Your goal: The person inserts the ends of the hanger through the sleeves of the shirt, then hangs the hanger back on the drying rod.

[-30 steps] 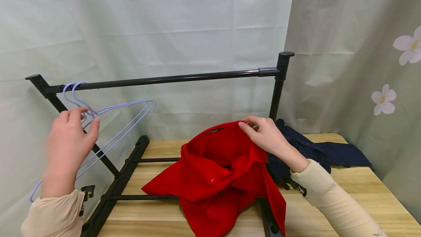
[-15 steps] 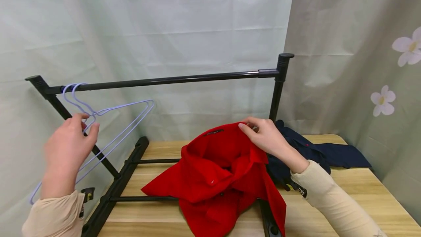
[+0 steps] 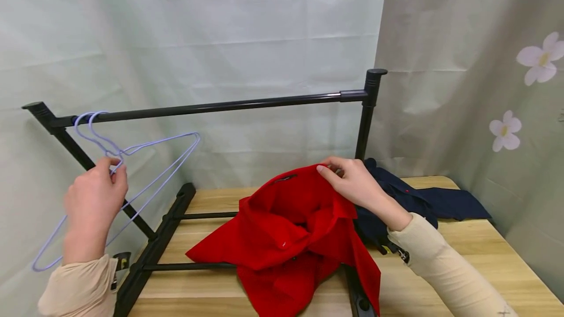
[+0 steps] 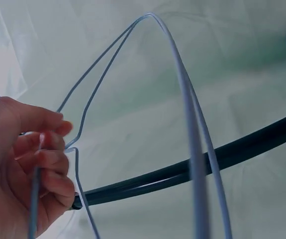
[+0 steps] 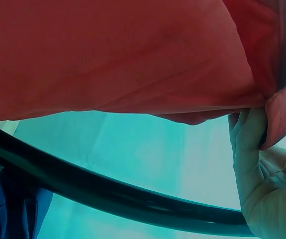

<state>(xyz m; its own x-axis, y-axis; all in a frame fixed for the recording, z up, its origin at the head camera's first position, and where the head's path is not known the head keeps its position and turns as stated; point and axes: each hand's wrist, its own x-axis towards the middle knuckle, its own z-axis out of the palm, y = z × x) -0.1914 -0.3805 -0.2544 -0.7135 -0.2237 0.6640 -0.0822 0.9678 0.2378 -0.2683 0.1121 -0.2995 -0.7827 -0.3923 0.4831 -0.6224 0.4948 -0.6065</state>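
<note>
Two lilac wire hangers [image 3: 196, 137] hang by their hooks at the left end of a black rail [image 3: 229, 105]. My left hand [image 3: 93, 199] grips the front one at its neck, below the hook; in the left wrist view the fingers [image 4: 57, 163] curl round its thin wire. A red shirt [image 3: 282, 248] is bunched at the middle, its collar raised and gaping, with a dark label inside. My right hand [image 3: 352, 182] pinches the collar's upper right edge between thumb and fingers. In the right wrist view the shirt's cloth [image 5: 113, 59] covers part of the fingertips.
The black rack stands on a wooden table [image 3: 198, 290], with a slanted post at the left, a right post [image 3: 365, 121] and low crossbars [image 3: 189, 266] near the shirt. A navy garment [image 3: 449, 204] lies behind my right forearm. Pale curtains [image 3: 246, 33] enclose the back.
My left hand has lowered slightly and its thumb and fingers have closed on the hanger's neck. The right hand keeps its pinch on the collar. The head view has shifted a little.
</note>
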